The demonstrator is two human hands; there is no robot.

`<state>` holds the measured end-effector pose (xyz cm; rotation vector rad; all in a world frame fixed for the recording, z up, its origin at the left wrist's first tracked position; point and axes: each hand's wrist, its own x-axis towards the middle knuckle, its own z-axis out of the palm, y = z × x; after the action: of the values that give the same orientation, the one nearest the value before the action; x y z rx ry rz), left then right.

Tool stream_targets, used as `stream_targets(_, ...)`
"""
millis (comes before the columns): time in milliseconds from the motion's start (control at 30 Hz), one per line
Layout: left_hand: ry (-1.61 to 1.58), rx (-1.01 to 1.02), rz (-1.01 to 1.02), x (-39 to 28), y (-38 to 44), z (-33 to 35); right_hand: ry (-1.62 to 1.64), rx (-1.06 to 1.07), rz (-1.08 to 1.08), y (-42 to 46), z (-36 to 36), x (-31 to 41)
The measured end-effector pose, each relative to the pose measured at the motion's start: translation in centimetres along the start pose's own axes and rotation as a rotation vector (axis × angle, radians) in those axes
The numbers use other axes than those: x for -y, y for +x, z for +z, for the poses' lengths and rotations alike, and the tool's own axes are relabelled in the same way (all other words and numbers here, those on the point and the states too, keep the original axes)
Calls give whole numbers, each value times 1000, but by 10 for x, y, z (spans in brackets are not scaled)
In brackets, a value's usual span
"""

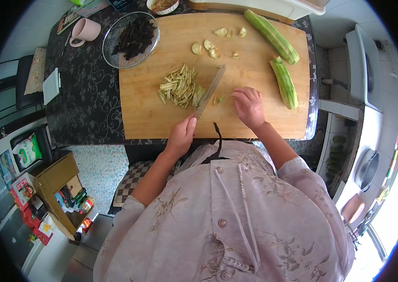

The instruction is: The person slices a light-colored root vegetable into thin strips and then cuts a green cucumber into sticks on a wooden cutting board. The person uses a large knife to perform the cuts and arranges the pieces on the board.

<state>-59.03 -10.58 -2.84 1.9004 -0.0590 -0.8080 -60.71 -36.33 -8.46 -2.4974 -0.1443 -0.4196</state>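
My left hand (182,136) grips the handle of a kitchen knife (211,90). Its broad blade rests on edge on the wooden cutting board (142,121), against a heap of pale green vegetable strips (180,87). To the right of the blade, my right hand (249,107) hovers at the board with bent fingers and nothing visible in it. Small green scraps (220,99) lie between the blade and that hand. Farther right are a shorter piece of peeled green gourd (284,84) and a longer gourd (273,36). Pale offcuts (209,48) are scattered toward the board's far side.
A wire mesh basket (108,53) holding dark, fungus-like pieces overlaps the board's far left corner. Beyond it are a pink mug (86,29) and a patterned bowl (170,10). A white container (262,7) borders the far edge. The black patterned table (82,95) extends left.
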Motion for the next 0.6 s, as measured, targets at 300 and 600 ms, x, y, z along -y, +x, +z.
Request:
stream_targets(300,18,7,33,-4,-7,-2,196,71,-40,4,23,9)
stream_targets(600,92,74,59,-15,-11,3,159,61,-104,-5,17,0)
